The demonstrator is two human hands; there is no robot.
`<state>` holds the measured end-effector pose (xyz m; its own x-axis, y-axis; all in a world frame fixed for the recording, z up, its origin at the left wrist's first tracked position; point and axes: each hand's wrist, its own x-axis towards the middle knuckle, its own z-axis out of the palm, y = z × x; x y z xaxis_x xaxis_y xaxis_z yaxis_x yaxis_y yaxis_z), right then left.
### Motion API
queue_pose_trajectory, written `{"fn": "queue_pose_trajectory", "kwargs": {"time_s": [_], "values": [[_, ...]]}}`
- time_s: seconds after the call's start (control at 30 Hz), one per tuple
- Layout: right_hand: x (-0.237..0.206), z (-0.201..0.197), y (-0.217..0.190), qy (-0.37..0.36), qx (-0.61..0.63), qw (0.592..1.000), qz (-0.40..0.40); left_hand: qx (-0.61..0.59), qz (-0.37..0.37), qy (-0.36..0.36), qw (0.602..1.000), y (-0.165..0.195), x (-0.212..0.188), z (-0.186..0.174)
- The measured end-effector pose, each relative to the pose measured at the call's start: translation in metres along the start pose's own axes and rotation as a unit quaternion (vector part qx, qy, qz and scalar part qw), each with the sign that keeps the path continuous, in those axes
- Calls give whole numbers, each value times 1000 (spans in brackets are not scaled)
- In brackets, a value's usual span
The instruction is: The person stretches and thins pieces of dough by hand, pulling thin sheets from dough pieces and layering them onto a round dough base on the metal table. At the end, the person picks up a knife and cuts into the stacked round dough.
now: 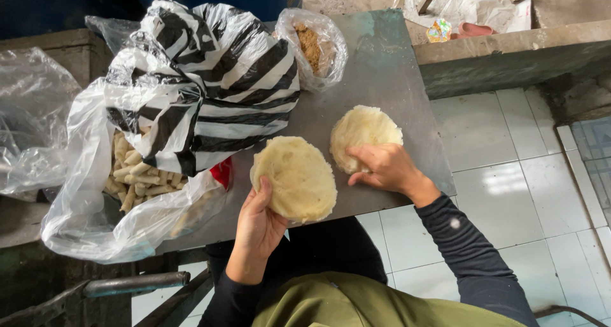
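Note:
Two pale yellow round dough cakes lie on a grey metal table (382, 66). My left hand (258, 222) cups the near cake (296, 177) from below its near left edge, thumb on its rim. My right hand (385, 168) rests with bent fingers on the near edge of the far cake (363, 133). Both arms wear dark sleeves.
A black-and-white striped plastic bag (203, 78) sits at the left over a clear bag of pale finger-shaped pieces (137, 174). A small clear bag of brown crumbs (312, 47) stands at the back. White floor tiles (509, 174) lie to the right, a metal bar (137, 282) at the lower left.

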<state>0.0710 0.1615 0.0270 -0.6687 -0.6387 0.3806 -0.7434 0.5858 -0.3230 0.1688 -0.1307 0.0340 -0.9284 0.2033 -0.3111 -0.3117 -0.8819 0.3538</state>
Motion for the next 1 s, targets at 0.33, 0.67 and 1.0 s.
{"fn": "queue_pose_trajectory", "kwargs": {"time_s": [0.33,0.67,1.0], "values": [[20,-18,-111,41,228,973,-17,-27,-24,-53,998,-2,1,32],[34,-9,-117,-3,414,893,174,51,39,-107,992,-1,-9,30],[44,7,-97,-6,553,792,261,269,49,-47,961,-13,8,-2]]}}
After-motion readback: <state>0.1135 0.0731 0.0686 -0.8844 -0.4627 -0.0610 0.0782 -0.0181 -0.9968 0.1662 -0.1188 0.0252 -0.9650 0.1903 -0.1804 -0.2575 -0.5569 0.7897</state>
